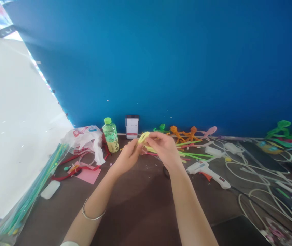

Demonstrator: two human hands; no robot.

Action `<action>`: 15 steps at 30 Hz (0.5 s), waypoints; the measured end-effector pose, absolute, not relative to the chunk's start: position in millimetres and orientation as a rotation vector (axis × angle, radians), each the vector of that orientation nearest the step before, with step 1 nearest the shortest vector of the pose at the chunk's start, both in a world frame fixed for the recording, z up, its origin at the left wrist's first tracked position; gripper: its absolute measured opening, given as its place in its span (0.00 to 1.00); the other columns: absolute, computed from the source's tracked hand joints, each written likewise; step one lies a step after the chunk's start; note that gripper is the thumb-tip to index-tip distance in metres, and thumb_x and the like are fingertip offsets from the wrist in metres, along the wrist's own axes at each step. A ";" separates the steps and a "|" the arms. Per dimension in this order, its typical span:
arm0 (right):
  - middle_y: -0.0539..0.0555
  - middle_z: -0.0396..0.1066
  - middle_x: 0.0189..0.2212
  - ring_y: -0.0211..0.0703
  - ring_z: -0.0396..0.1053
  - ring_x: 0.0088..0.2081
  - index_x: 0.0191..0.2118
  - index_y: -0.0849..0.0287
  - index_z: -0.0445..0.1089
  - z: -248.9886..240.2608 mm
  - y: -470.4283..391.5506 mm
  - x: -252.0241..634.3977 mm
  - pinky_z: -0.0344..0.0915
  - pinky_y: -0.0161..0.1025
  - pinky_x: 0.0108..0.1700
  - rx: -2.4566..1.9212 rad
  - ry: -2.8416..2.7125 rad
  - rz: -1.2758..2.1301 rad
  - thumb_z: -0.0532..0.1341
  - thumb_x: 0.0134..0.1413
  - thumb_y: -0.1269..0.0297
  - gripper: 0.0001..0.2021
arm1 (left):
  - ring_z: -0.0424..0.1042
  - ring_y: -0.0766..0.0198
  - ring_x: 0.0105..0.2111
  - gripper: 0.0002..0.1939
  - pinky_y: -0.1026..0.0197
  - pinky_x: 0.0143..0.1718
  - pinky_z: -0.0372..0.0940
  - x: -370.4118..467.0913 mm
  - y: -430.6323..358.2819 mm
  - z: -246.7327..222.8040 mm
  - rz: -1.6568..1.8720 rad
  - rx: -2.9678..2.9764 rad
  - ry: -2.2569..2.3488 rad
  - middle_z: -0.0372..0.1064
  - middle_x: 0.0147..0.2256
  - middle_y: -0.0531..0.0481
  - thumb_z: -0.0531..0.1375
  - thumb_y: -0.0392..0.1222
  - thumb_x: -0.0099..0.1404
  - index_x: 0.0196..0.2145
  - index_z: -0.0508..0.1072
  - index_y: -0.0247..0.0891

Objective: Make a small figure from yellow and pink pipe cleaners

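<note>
A pale yellow pipe cleaner, bent into a small loop, is held up over the dark table between both hands. My left hand pinches its lower left side. On the other side, the fingertips of my right hand close on its right edge. Behind and to the right of my hands lie loose green pipe cleaners, along with yellow and pink ones, partly hidden by my right hand. Small orange pipe-cleaner figures and a pink one lean near the blue wall.
A white glue gun lies right of my forearm, among white cables. A green-capped bottle and an upright phone stand at the back. At left are a plastic bag, pink paper and bagged pipe cleaners.
</note>
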State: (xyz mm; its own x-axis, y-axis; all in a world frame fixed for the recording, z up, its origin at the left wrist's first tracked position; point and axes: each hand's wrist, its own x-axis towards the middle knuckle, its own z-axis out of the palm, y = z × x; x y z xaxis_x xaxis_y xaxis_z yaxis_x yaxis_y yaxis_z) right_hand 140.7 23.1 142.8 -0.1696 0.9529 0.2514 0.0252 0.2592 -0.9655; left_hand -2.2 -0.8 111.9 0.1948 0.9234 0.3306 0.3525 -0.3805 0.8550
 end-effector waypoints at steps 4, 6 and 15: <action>0.53 0.72 0.27 0.44 0.70 0.31 0.29 0.58 0.71 142.9 23.1 138.5 0.65 0.41 0.35 -0.943 -1.432 1.067 0.64 0.41 0.59 0.09 | 0.60 0.70 0.21 0.16 0.65 0.25 0.57 0.9 1.1 107.2 1.159 1.771 1.178 0.61 0.23 0.54 0.41 0.49 0.66 0.35 0.61 0.36; 0.54 0.72 0.28 0.45 0.70 0.32 0.28 0.59 0.71 141.9 23.5 136.7 0.66 0.41 0.36 -0.922 -1.404 1.071 0.64 0.41 0.59 0.09 | 0.59 0.69 0.22 0.16 0.65 0.26 0.57 1.8 2.1 105.4 1.208 1.839 1.297 0.59 0.22 0.54 0.41 0.48 0.66 0.31 0.62 0.36; 0.55 0.71 0.36 0.45 0.68 0.38 0.29 0.59 0.74 138.2 23.0 131.1 0.65 0.41 0.40 -0.866 -1.247 1.215 0.65 0.40 0.57 0.11 | 0.63 0.56 0.42 0.23 0.52 0.42 0.60 4.1 7.8 89.9 1.222 2.329 1.412 0.61 0.43 0.36 0.41 0.36 0.65 0.58 0.47 0.33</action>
State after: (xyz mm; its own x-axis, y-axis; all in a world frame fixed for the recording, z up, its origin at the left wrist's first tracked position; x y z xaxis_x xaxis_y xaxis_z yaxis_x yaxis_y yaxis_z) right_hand 131.1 23.0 138.2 -0.0940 0.9716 0.2172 -0.1918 0.1964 -0.9616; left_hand 4.1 7.8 89.9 0.2221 0.7972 0.5613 0.6695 -0.5432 0.5066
